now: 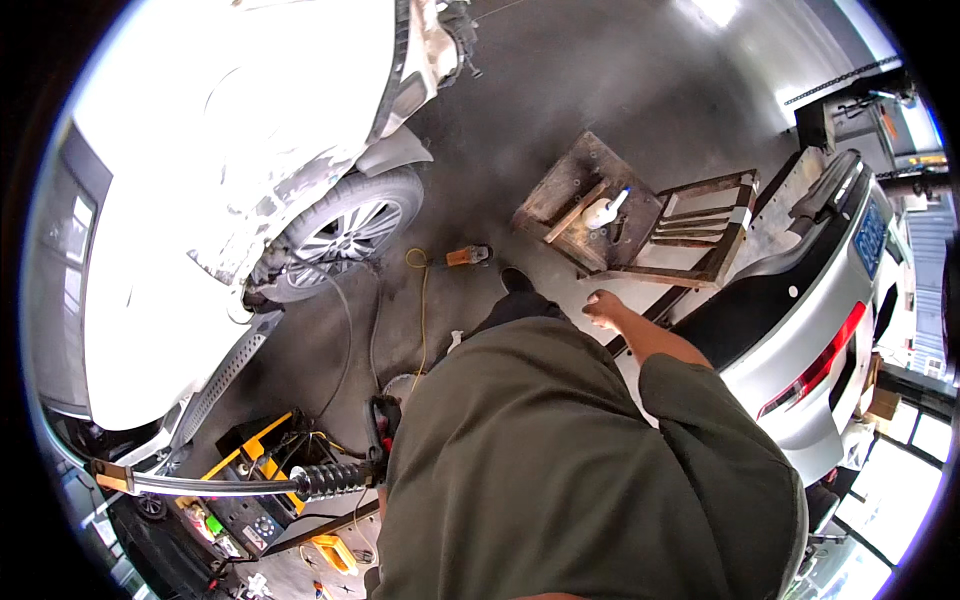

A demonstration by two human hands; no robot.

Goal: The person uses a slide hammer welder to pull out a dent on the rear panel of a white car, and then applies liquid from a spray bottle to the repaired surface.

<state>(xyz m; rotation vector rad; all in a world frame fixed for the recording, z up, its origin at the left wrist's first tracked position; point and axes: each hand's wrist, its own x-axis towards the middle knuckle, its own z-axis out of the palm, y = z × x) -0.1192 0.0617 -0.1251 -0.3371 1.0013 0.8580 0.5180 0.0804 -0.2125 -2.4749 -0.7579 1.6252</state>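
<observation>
My right hand (603, 308) hangs beside my body with its fingers loosely curled, and nothing shows in them. It is nearest to a rusty slatted metal frame (690, 276), apart from it. My left hand is out of sight, on the side covered by my dark green shirt (520, 450). Close to that side, a shiny metal bar (220, 486) with a black coil spring (330, 482) runs across to my body. What holds it up there is hidden. On the floor ahead of my feet lies an orange power tool (468, 256) with a yellow cord (424, 310).
A white car (230, 150) with a damaged front and a bare wheel (360, 225) stands left. Right is a silver car's rear (800, 360). Ahead, a worn square board (590, 160) bears a white bottle (603, 211). A yellow-and-black machine (250, 490) sits lower left; cables (345, 350) cross the floor.
</observation>
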